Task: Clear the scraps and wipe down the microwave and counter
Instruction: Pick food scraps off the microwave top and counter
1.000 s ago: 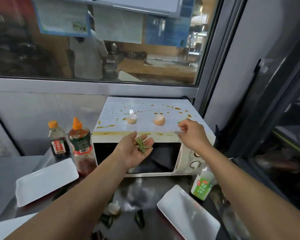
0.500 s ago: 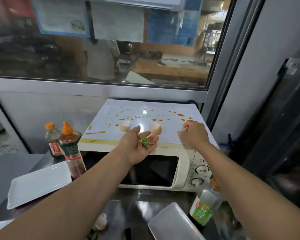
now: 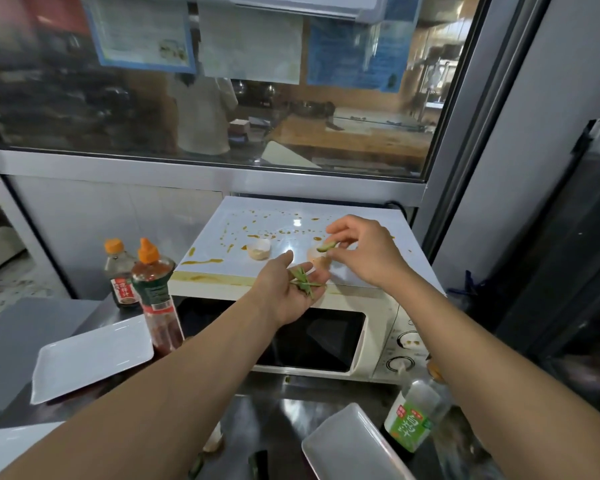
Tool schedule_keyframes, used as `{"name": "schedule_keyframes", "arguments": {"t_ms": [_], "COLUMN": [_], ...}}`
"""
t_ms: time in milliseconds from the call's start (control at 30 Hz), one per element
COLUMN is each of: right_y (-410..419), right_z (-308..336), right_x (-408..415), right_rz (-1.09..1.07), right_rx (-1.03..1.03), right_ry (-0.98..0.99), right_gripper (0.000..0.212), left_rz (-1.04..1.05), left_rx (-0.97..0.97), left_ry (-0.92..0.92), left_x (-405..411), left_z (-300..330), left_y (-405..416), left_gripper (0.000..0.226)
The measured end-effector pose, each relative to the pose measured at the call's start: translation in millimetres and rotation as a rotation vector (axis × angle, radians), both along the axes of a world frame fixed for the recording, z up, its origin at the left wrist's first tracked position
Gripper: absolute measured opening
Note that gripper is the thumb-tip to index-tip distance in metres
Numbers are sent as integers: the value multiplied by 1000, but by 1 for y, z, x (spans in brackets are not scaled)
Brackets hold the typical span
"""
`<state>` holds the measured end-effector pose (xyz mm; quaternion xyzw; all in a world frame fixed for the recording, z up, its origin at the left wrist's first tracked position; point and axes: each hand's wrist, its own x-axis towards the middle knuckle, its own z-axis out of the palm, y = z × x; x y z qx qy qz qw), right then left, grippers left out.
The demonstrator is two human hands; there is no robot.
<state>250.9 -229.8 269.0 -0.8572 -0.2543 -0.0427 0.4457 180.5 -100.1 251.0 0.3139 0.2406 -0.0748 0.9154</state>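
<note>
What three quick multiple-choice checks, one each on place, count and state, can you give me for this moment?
1. Where do the green leaf scraps lie?
A. In the open left palm
B. On the white tray
C. On the floor

2. How many orange-capped sauce bottles stand left of the white microwave?
A. One
B. Two
C. Four

3. What is the right hand doing?
A. Resting flat
B. Pinching a green vegetable piece
C. Turning a dial

Answers: 1 A, the scraps rest on the left hand; 2 B, the dark bottle and the red bottle; 3 B, the green piece sits between its fingertips.
</note>
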Motion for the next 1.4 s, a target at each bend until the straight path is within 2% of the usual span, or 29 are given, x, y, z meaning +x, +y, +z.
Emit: {"name": "schedule_keyframes", "arguments": {"t_ms": [167, 267, 400, 500, 667, 967, 1267, 1400], "right_y": [27, 32, 28, 22, 19, 35, 51, 80], "right_z": [4, 1, 3, -2, -17, -34, -31, -20], "right_x": [-23, -30, -30, -23, -8, 18, 26, 24], "right_rz": [127, 161, 64, -48, -163, -199, -150, -81], "right_rx": [-97, -128, -70, -107, -243, -350, -378, -275], "right_ry": [52, 70, 9, -13, 47, 74, 14, -49], "right_gripper": [32, 34, 28, 27, 51, 71, 58, 54], "left_rz": [7, -2, 25, 36, 30, 72, 74, 91], "left_rx": [-85, -72, -15, -13, -8, 3, 6, 22], "left_ry": [-46, -65, -41, -35, -31, -2, 1, 1], "left_x": [-7, -13, -18, -24, -30, -28, -30, -33], "left_z": [2, 3, 0, -2, -3, -10, -13, -11], "left_y": [10, 18, 29, 37, 49, 73, 90, 100], "left_gripper": [41, 42, 40, 38, 33, 37, 34, 33]}}
